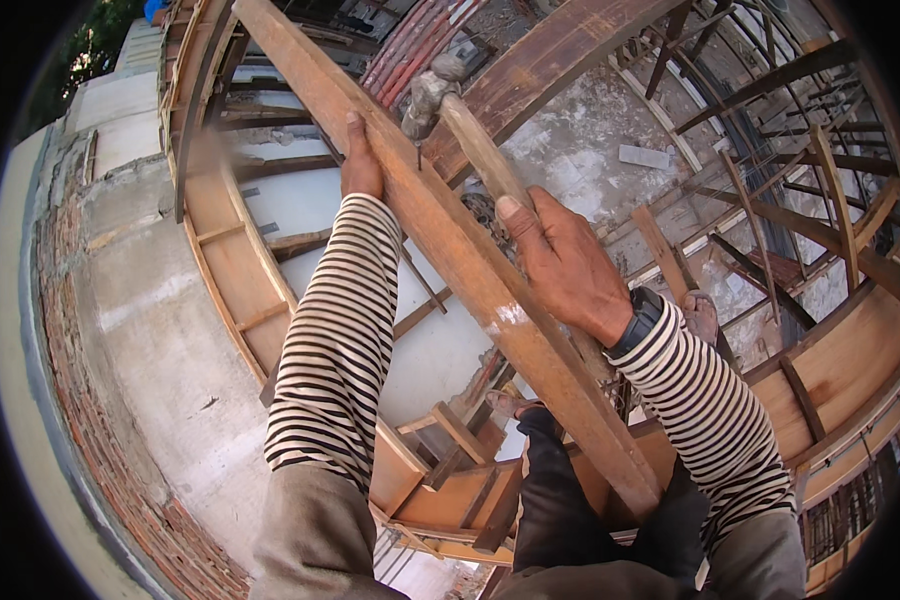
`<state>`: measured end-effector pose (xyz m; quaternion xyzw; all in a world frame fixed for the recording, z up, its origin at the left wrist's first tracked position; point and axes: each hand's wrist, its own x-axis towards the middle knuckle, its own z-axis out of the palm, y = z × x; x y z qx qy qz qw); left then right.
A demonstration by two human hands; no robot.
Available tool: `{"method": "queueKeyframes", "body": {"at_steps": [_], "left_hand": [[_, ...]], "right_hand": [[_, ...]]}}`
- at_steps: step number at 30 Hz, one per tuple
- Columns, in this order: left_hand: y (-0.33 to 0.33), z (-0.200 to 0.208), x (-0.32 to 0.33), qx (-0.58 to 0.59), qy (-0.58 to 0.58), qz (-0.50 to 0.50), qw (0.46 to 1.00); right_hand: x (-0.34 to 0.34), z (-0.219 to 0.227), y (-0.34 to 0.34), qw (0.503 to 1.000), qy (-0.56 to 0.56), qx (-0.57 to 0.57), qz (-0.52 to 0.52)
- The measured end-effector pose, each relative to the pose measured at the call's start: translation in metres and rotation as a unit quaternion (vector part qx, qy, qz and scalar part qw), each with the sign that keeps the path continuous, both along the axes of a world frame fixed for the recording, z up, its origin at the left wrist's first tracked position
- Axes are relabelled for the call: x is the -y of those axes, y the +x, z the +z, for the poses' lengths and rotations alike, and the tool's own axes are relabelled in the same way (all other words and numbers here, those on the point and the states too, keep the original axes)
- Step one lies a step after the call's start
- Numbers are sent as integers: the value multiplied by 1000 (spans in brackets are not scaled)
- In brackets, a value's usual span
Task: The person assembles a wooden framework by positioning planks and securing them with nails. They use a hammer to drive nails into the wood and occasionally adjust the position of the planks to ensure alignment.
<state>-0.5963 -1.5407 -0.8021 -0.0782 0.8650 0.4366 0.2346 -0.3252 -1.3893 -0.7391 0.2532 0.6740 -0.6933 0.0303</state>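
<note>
A long reddish-brown wooden beam (450, 240) runs slantwise in front of me, from the far left down to my legs. My left hand (361, 160) grips its left edge near the far part, thumb lying along the wood, other fingers hidden. My right hand (570, 265) is wrapped around the wooden handle of a hammer (485, 145), just right of the beam. The hammer's worn grey head points away from me, raised by the beam's right edge. Close to the head, a thin dark nail (419, 160) appears to stick up at the beam's edge.
Another broad plank (550, 75) meets the beam from the far right. Curved plywood formwork (240, 260) lies left, with more (820, 385) at right. Timber props (750, 220) crowd the right, above a dusty floor far below. A brick-edged wall (160, 330) borders the left.
</note>
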Motion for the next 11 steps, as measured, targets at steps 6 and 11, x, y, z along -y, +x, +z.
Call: {"method": "queueKeyframes", "body": {"at_steps": [6,11], "left_hand": [[15,18,3,10,10,17,1000],[11,12,-1,-30,2,-21,999]], "right_hand": [[-17,39,2,948,-87,-236,-194],[8,0,8,985,-11,-138,-100]]}}
